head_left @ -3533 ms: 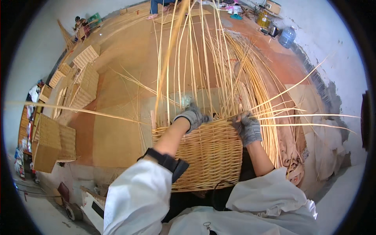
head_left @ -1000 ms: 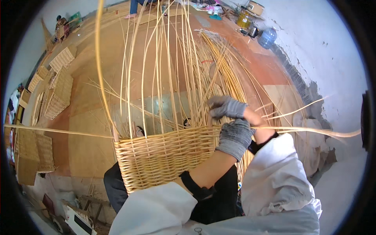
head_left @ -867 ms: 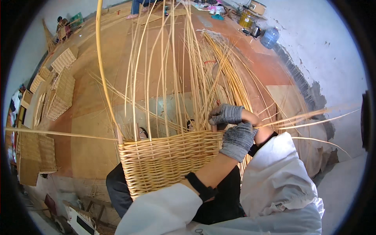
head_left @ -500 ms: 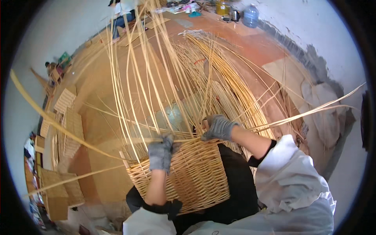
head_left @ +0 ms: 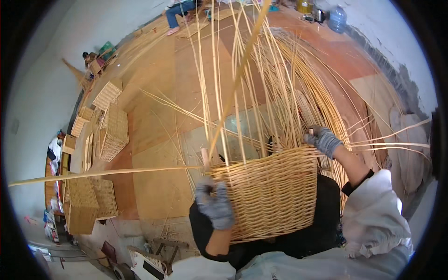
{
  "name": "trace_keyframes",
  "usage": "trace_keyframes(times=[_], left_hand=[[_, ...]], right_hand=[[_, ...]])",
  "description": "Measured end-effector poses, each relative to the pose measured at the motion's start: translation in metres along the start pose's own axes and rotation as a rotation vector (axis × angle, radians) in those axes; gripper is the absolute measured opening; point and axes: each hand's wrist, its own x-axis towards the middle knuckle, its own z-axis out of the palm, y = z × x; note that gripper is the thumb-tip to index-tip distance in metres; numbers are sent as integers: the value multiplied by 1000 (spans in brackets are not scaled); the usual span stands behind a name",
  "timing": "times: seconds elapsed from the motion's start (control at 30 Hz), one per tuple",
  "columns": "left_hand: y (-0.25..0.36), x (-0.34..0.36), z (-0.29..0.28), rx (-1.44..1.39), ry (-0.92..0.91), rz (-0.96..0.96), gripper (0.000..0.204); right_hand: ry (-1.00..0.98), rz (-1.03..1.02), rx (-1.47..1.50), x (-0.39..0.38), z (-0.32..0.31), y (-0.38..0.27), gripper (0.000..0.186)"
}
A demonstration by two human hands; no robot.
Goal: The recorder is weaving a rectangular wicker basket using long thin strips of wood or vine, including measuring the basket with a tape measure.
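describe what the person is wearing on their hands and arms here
Both the left hand and the right hand wear grey knitted work gloves. The right arm has a loose white sleeve with a black cuff showing underneath.

Water bottle: a large pale-blue jug [head_left: 338, 18] stands on the floor at the far top right, near the wall.
Yellow container: a small yellow tub or can [head_left: 304, 6] sits just left of the jug; its rim is cut off by the picture's edge.
Green package: possibly a green bag or box [head_left: 108, 48] lies at the far upper left by the wall.
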Motion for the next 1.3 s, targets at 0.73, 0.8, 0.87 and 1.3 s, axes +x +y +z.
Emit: trace_keyframes(times=[0.73,0.8,0.87,1.3], left_hand=[[-113,25,-91,208,-205,-207,37],[-93,15,-85,495,-264,-259,37],[-105,3,-86,591,-157,-236,37],[-32,87,-120,-176,-425,-358,42]], right_hand=[[-71,-783,-648,-60,306,-279,33],[-91,-640,-941,-71,311,-284,33],[-142,-550,-717,-76,328,-281,30],[19,310,1343,-64,176,-127,15]])
